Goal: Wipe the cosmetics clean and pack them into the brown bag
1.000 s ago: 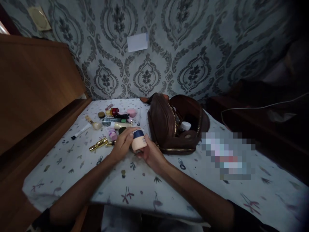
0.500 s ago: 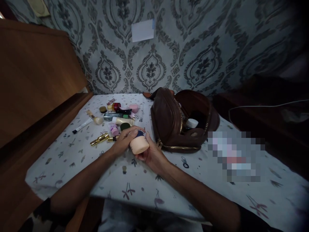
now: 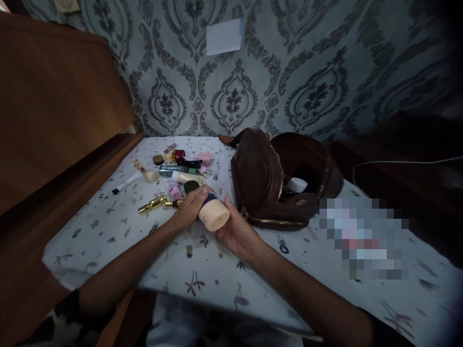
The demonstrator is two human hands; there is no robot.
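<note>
Holding a peach-and-navy jar [image 3: 214, 216] tilted over the patterned surface [image 3: 162, 265], the person grips its navy end with the left hand [image 3: 191, 209] and cups its side with the right hand [image 3: 240, 236]. Leftward lie a dark round lid [image 3: 191, 186] and a gold tube [image 3: 152, 204]; rightward sits an open brown bag [image 3: 257, 168] containing a white-lidded container [image 3: 297, 184].

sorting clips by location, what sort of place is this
Probably a room in a home: grey damask-patterned wallpaper, a white plant-printed tablecloth and an open brown leather-look bag suggest it.

A home: patterned wallpaper [image 3: 233, 101]
</note>
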